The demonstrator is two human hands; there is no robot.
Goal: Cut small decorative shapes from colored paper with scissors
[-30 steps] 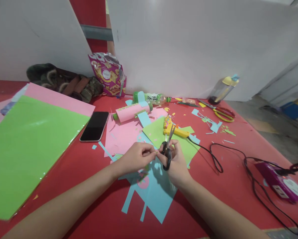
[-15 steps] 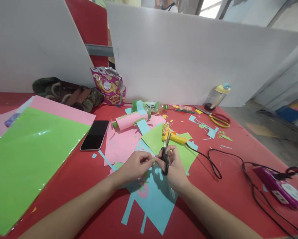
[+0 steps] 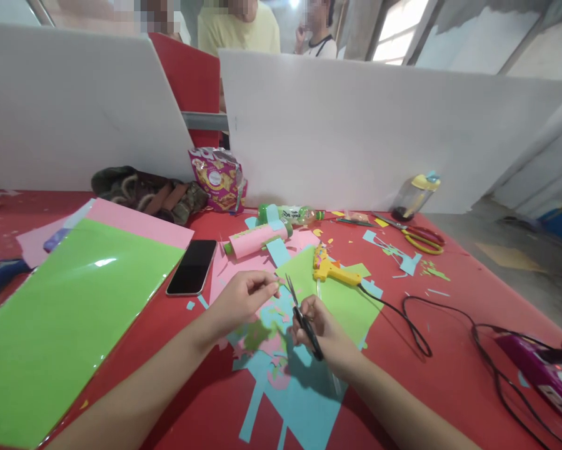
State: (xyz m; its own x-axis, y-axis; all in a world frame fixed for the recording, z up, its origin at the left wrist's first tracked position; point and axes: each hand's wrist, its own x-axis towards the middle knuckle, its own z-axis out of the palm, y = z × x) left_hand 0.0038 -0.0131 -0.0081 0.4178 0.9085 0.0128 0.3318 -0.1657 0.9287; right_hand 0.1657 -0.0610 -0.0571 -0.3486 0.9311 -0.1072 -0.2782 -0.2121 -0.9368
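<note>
My left hand (image 3: pixel 245 299) pinches a tiny green paper piece (image 3: pixel 281 282) between thumb and fingertips; most of it is hidden. In my right hand (image 3: pixel 322 331) is a pair of black-handled scissors (image 3: pixel 307 330), the blades pointing up and left, close to the left fingertips. Beneath both hands lies a light blue paper sheet (image 3: pixel 304 406), strewn with pink and green scraps. A yellow hot glue gun (image 3: pixel 339 273) rests beyond the right hand on a light green sheet (image 3: pixel 356 306). Behind the left hand lies a pink-wrapped roll (image 3: pixel 257 240) with green ends.
A black phone (image 3: pixel 191 267) and a large green paper pack (image 3: pixel 84 300) lie left. Further back are a snack bag (image 3: pixel 220 181), a green-labelled bottle (image 3: pixel 294 215) and red-and-yellow-handled scissors (image 3: pixel 424 239). The cord runs towards a purple power strip (image 3: pixel 541 375) at right. People stand behind white partitions (image 3: pixel 356 125).
The scissors have turned from upright to tilted left, their tips now near my left fingertips. My hands have moved apart a little. The view has tilted up, showing more people behind the partition.
</note>
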